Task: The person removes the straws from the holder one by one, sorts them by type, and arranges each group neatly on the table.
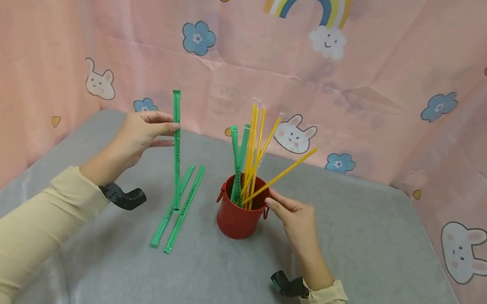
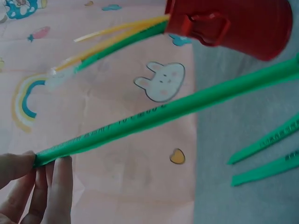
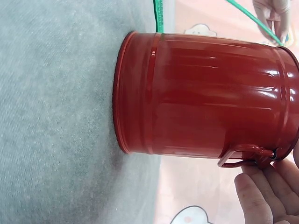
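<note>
My left hand (image 1: 143, 131) pinches a green paper-wrapped straw (image 1: 176, 157) near its upper end, between thumb and fingers. The straw hangs tilted, its lower end over two more green wrapped straws (image 1: 184, 212) on the table; whether it touches them I cannot tell. To the right stands a small red bucket (image 1: 237, 221) with side handles. Several yellow straws (image 1: 258, 143), some in clear wrappers, and green wrapped straws (image 1: 236, 151) lean inside it. At the bucket's right rim, by the handle (image 3: 243, 155), my right hand (image 1: 292, 221) holds on with thumb and fingers.
Grey cloth (image 1: 376, 279) covers the table. A pink curtain (image 1: 238, 66) printed with rainbows, rabbits and flowers rises behind it and along both sides. Each wrist carries a black strapped device (image 1: 123, 197).
</note>
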Available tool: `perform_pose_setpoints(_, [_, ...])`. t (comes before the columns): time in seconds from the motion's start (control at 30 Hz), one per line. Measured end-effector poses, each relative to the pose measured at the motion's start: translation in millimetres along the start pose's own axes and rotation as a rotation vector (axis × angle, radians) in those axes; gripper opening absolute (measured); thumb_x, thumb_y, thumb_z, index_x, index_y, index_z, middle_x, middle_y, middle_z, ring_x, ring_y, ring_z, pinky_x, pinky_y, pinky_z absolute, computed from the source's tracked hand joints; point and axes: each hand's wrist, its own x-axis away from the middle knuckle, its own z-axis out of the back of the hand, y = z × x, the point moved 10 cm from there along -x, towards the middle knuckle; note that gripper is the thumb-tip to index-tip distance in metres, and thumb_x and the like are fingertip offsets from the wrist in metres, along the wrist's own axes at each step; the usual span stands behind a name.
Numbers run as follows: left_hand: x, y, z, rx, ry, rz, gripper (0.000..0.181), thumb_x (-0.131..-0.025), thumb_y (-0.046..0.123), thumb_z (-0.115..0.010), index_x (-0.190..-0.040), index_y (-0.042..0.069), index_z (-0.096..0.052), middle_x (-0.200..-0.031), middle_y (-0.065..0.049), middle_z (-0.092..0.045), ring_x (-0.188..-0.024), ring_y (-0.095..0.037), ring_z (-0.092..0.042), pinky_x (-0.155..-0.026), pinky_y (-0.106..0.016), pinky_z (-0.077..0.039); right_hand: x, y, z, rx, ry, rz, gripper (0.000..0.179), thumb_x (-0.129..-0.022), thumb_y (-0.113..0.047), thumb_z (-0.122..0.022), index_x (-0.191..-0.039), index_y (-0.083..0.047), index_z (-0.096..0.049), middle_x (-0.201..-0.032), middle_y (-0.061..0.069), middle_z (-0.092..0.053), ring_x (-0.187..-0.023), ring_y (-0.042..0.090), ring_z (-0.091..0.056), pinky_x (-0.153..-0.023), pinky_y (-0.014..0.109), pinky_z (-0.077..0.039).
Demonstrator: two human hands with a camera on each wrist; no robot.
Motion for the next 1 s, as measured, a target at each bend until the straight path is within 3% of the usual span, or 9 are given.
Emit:
perform_pose_setpoints(0.17, [-7.0, -14.1, 2.9, -0.171, -0.044, 0.064, 0.031, -0.094, 0.019, -0.070, -0.117, 0.000, -0.063, -0.093, 0.014, -0.068, -0.090, -0.002, -0.066, -0.084, -0.027, -0.060, 0.8, -2.0, -1.6, -0.001, -0.011, 0.000, 0.039, -0.092, -0.027, -0.072, -0.128, -0.012, -0.068, -0.124, 0.011, -0.069, -0.126, 0.025, -0.061, -0.107, 0.047, -0.048])
perform_pose_setpoints(0.4, [-17.8, -34.4, 0.0, -0.315, -0.133, 0.139, 0.039, -0.096, 0.016, -0.066, -0.127, -0.007, -0.060, -0.088, 0.014, -0.069, -0.088, -0.003, -0.066, -0.086, -0.030, -0.059, 1.0, -1.2, -1.3, -0.006, -0.010, 0.008, 0.040, -0.092, -0.028, -0.073, -0.128, -0.011, -0.068, -0.124, 0.011, -0.069, -0.124, 0.026, -0.063, -0.106, 0.047, -0.048])
perform_pose_setpoints(0.57, [-23.3, -51.6, -2.9, -0.388, -0.171, 0.183, 0.043, -0.097, 0.015, -0.065, -0.133, -0.007, -0.058, -0.116, -0.009, -0.069, -0.104, -0.017, -0.066, -0.091, -0.034, -0.059, 0.6, -0.3, -0.8, -0.011, -0.006, 0.007, 0.040, -0.092, -0.029, -0.073, -0.128, -0.012, -0.068, -0.124, 0.011, -0.069, -0.123, 0.026, -0.063, -0.106, 0.047, -0.049])
perform_pose_setpoints(0.67, [-24.0, -63.8, -2.9, -0.421, -0.177, 0.211, 0.045, -0.098, 0.017, -0.064, -0.136, -0.006, -0.056, -0.132, -0.022, -0.061, -0.114, -0.025, -0.063, -0.093, -0.036, -0.057, 0.5, -0.2, -1.4, -0.006, -0.007, 0.004, 0.040, -0.092, -0.029, -0.073, -0.128, -0.012, -0.068, -0.124, 0.011, -0.069, -0.123, 0.026, -0.063, -0.106, 0.046, -0.049])
perform_pose_setpoints(1.0, [-26.8, -93.1, 0.0, -0.475, -0.220, 0.307, 0.042, -0.097, 0.012, -0.064, -0.133, -0.009, -0.057, -0.127, -0.022, -0.066, -0.080, -0.003, -0.067, -0.088, -0.034, -0.059, 0.5, -0.3, -0.6, -0.010, -0.001, 0.000, 0.039, -0.092, -0.027, -0.072, -0.128, -0.011, -0.068, -0.124, 0.011, -0.069, -0.125, 0.025, -0.062, -0.107, 0.047, -0.048])
